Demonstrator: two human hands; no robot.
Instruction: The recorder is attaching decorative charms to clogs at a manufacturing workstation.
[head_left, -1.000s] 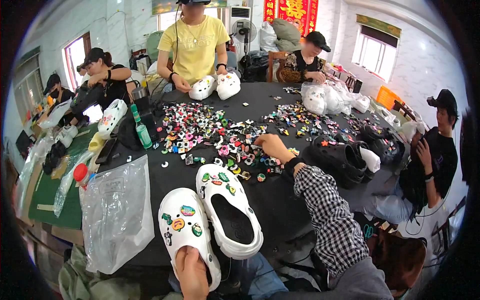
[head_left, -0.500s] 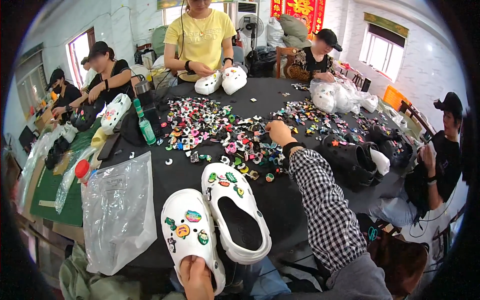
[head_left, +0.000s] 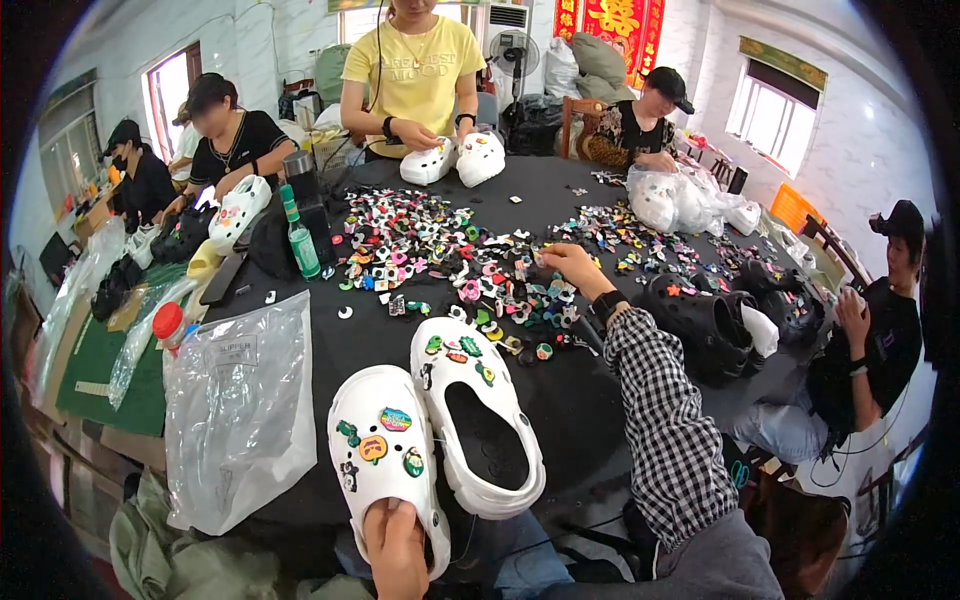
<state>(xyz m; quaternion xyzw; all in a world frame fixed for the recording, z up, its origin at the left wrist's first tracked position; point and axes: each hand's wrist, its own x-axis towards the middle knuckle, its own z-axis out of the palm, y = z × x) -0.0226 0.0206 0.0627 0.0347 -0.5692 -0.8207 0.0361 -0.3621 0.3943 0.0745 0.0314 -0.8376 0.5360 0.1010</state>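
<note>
My left hand (head_left: pixel 396 545) grips the left white clog (head_left: pixel 372 415) at its opening, some fingers hidden inside. Colourful charms sit on this clog's upper. The matching white clog (head_left: pixel 520 455) lies beside it on the right, also with charms, its opening facing up. Over the near edge of a loose heap of shoe charms (head_left: pixel 440 255) reaches my right hand (head_left: pixel 575 268). Its thumb and fingertips are pinched together; anything between them is too small to make out. A black-and-white checked sleeve covers my right arm.
A clear plastic bag (head_left: pixel 240 410) lies left of the clogs, near a red-lidded jar (head_left: pixel 170 325) and a green bottle (head_left: pixel 302 245). Black clogs (head_left: pixel 700 320) stand at right. Across the black table (head_left: pixel 580 400), a person in yellow (head_left: pixel 415 80) handles white clogs; others sit around.
My right hand has shifted slightly within the charm heap, its fingers now drawn into a pinch. My left hand keeps its hold on the clog. The whole view has moved a little.
</note>
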